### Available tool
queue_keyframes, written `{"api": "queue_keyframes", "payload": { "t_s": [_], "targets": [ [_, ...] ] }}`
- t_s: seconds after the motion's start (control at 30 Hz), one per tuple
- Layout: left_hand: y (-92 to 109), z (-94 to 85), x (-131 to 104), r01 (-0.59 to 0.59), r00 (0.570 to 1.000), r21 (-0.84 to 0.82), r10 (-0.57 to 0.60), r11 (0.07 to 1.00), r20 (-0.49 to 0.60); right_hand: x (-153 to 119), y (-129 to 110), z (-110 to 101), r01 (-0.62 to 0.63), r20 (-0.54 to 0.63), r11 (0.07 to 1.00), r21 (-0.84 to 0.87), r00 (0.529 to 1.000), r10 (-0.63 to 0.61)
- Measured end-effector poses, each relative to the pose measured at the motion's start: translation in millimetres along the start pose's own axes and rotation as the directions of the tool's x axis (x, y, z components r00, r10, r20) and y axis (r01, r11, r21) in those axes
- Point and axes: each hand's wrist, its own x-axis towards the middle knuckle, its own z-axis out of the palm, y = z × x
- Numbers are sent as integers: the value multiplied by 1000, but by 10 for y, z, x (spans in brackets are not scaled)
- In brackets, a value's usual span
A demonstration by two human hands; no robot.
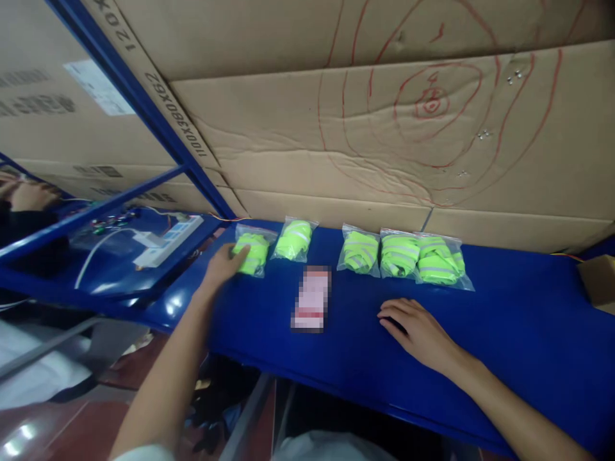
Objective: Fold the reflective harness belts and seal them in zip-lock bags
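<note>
Several clear plastic bags with folded neon-yellow cloth and pale stripes lie in a row along the back of the blue table. My left hand [225,264] is at the left edge of the leftmost bag [254,255], its thumb and fingers closed on that side. Just right of it is a second bag [294,240]. Further right sit three more: one [360,251], a middle one [400,254] and the rightmost [439,261], which touch or overlap. My right hand [417,330] rests on the table with nothing in it, fingers loosely bent and thumb apart.
A pixelated pink-and-white flat item [312,299] lies between my hands. Cardboard [288,128] with red rings stands behind the blue table [355,365]. At left are a blue frame bar [96,211], a power strip [170,242] and another person's hands [31,195]. A carton [598,282] is far right.
</note>
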Motion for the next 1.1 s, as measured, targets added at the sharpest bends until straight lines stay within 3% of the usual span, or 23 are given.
{"api": "queue_keyframes", "payload": {
  "t_s": [0.13,0.23,0.33,0.47,0.6,0.8,0.93,1.0,1.1],
  "targets": [
    [340,182,103,-216,974,194,226,957,-31,-8,45,-5,0,20,1000,-13,1000,0],
    [619,380,99,-376,924,244,380,894,30,-22,48,-12,-2,61,1000,-26,998,4],
    [789,637,61,-460,886,264,457,848,77,-37,33,-21,0,75,1000,-29,997,2],
    [720,964,5,-456,890,245,435,855,139,-44,6,-56,-9,113,1000,-17,994,11],
    [519,1129,17,-441,891,159,411,883,191,-44,5,-75,-35,140,999,4,990,34],
    [560,1094,30,-314,929,-111,329,943,170,-37,54,-48,-75,157,997,34,985,68],
    [717,1024,-49,-136,950,-418,238,898,203,10,63,-81,-88,188,994,57,979,75],
    [801,979,-102,6,930,-574,206,819,303,35,56,-107,-93,219,994,59,973,78],
    [931,905,-203,224,855,-700,209,678,475,65,42,-130,-91,237,994,67,969,73]
  ]
}}
